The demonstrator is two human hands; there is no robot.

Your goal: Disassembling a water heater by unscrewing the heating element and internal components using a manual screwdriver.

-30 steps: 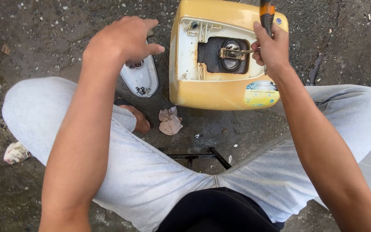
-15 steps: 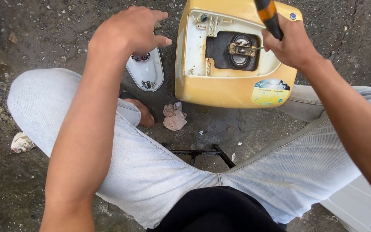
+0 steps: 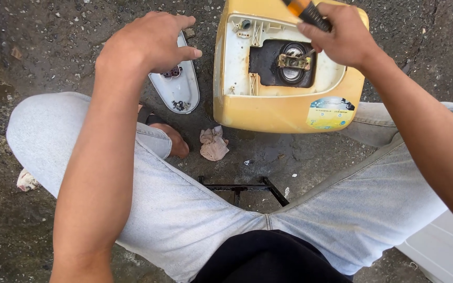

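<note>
The yellow plastic housing point(image 3: 284, 112) lies on the wet ground point(image 3: 53, 47), open side up, between the person's knees. In its dark recess sits a round metal part with a brass bracket point(image 3: 293, 62). The right hand point(image 3: 342, 39) is clenched around an orange-and-black screwdriver point(image 3: 306, 11), its tip at the bracket; I judge a screw is being worked, which needs steady pressure. The left hand point(image 3: 145, 42) hovers released above a small white cover point(image 3: 176, 86). A crumpled rag point(image 3: 213, 144) lies near.
</note>
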